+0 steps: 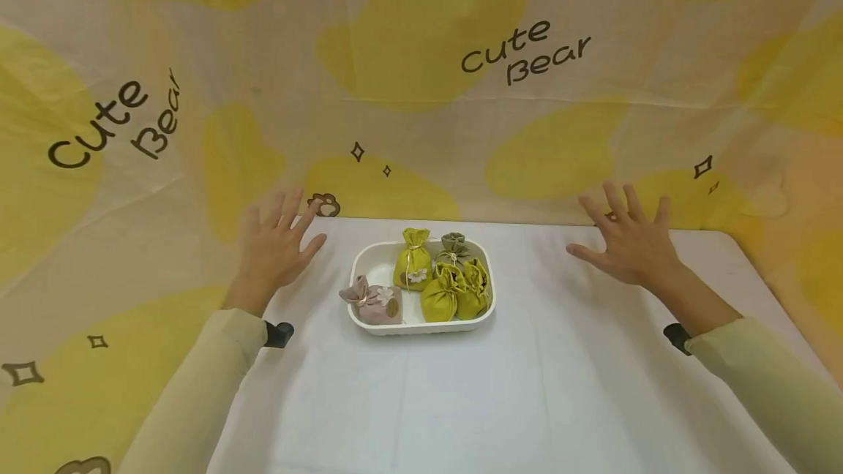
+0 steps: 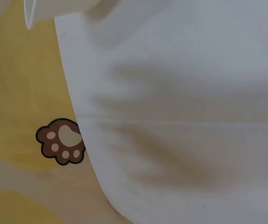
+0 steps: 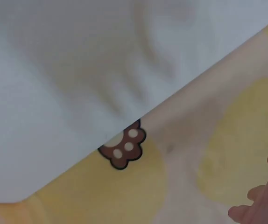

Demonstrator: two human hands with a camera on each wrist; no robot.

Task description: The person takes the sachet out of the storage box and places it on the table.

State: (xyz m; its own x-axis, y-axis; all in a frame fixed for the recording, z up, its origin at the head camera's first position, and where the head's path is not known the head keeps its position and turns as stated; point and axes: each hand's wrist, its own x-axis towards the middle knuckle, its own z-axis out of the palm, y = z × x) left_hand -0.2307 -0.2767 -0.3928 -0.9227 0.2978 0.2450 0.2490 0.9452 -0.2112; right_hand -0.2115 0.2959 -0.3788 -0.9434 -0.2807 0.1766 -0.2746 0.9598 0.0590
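A white tray stands on the table between the two hands. It holds several small cloth drawstring pouches: a pink pouch lying at the left, a yellow-green pouch upright in the middle, a grey pouch at the back right, and more yellow-green ones in front of it. To the left of the tray the left hand is held in the air with spread fingers. On the other side the right hand hovers, fingers spread, also holding nothing. Only fingertips of it show in the right wrist view.
A white cloth covers the table; its far edge meets a hanging yellow-patterned curtain printed with words and paw marks. Dark bands sit at both wrists. The tray's rim enters the top of the left wrist view.
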